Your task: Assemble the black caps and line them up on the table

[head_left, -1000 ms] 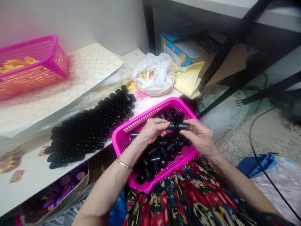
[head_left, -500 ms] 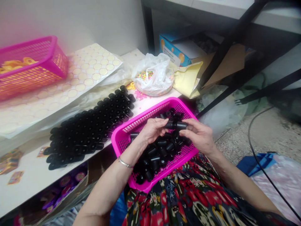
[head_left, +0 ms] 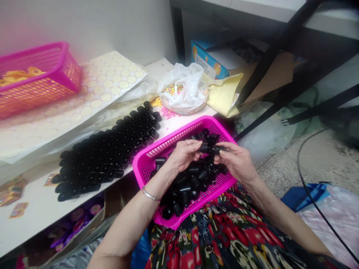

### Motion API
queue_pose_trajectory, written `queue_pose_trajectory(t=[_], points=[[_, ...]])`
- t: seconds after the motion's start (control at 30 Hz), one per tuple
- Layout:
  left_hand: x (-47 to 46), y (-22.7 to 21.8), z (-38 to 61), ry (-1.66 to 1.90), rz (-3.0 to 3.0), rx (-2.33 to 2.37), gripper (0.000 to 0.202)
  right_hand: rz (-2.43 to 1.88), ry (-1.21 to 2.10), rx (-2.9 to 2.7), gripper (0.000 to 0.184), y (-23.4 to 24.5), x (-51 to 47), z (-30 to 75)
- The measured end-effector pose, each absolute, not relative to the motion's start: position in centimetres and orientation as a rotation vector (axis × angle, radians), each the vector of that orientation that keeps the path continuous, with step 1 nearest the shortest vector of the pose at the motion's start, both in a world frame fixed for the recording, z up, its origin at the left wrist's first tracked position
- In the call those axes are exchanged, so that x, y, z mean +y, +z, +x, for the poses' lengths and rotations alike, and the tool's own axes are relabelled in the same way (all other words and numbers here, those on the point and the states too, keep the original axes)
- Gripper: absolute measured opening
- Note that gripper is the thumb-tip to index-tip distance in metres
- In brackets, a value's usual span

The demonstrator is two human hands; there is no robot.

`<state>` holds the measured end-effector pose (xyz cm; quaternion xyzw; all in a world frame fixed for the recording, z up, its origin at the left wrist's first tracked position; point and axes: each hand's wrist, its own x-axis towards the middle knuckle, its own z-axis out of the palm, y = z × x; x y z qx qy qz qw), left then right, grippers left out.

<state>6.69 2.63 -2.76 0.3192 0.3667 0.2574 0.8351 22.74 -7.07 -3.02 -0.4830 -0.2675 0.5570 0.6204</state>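
- Two black cylinders, end to end, over the right half of the pink basket (head_left: 138, 164); whether they are joined, cannot tell.
- Left hand (head_left: 183, 154): thumb and fingers pinch the left cylinder (head_left: 204, 148).
- Right hand (head_left: 238, 160): fingers closed on the right cylinder (head_left: 217, 149).
- Basket lies by the tabletop's (head_left: 33, 205) near edge; loose black pieces (head_left: 195, 181) jumbled inside.
- Progress, my reading: partway. A large block of black cylinders (head_left: 101, 157) is packed in rows along the tabletop's near edge; the jumbled basketful seems yet to be handled. Count impossible.
- Near edge, left of the block: small printed card (head_left: 19, 210), print illegible.
- Far left of tabletop: second pink basket (head_left: 73, 74) with yellow rings (head_left: 25, 74), on a sheet of blank-looking circles (head_left: 114, 78).
- Tabletop's far right corner: white plastic bag (head_left: 190, 84), coloured beads (head_left: 174, 89) showing.
- Beyond that corner: blue box (head_left: 198, 52) with white label (head_left: 205, 67); lettering too blurred to read. No brand legible anywhere.
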Motion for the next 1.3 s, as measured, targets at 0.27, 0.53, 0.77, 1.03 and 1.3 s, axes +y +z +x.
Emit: queue_pose_trajectory(t=[0.27, 0.53, 0.77, 1.03, 1.3], points=[[2.0, -1.9, 6.9, 0.583, 0.69, 0.764, 0.032, -1.072, 1.384, -0.527, 0.024, -3.7, -6.9, 23.3], [1.9, -2.2, 6.8, 0.631, 0.868, 0.827, 0.028, -1.169, 1.209, -0.622, 0.031, -3.6, -7.1, 22.8], [1.2, -2.2, 7.1, 0.57, 1.087, 0.858, 0.031, -1.39, 0.975, -0.92, 0.039, -4.0, -7.4, 22.4], [1.1, -1.4, 6.7, 0.484, 1.03, 0.811, 0.035, -1.32, 1.298, -1.108, 0.051, -3.2, -5.5, 21.6], [3.0, -0.2, 5.8, 0.884, 0.593, 0.812, 0.029, -1.231, 0.764, -1.576, 0.025, -0.5, -1.6, 18.9]])
